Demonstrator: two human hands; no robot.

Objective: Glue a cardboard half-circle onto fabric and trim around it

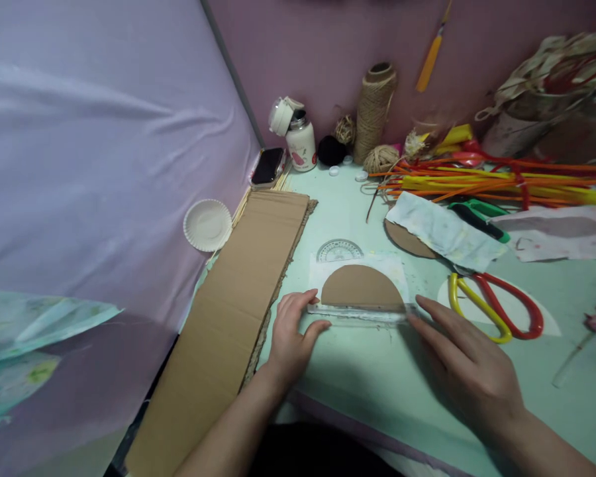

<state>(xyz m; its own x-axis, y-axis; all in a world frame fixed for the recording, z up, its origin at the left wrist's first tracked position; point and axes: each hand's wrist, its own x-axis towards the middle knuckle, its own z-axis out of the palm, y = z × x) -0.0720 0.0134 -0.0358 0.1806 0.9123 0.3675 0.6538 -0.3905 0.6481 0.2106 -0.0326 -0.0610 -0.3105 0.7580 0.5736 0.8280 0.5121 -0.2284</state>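
Near the surface's (pixel 347 205) front edge, left hand (pixel 295 334) grips clear ruler (pixel 362 314); right hand (pixel 469 364), fingers open, touches it; protractor (pixel 340 251) figures unreadable.

Pale mint-green worktop (pixel 347 205), crowded along its back and right side.
A long, flat strip of brown corrugated cardboard (pixel 228 298) runs along the left edge; near the middle lie a small white sheet of paper (pixel 397 267) and, just beyond it, a clear plastic protractor (pixel 340 252). At the back stand a white bottle with a lid (pixel 302 147) and a tall cone of brown twine (pixel 376 109); rightward lie a bundle of orange and yellow stems (pixel 477 180) and, nearer, red-and-yellow-handled scissors (pixel 487 290), partly over a flat white piece (pixel 443 295).
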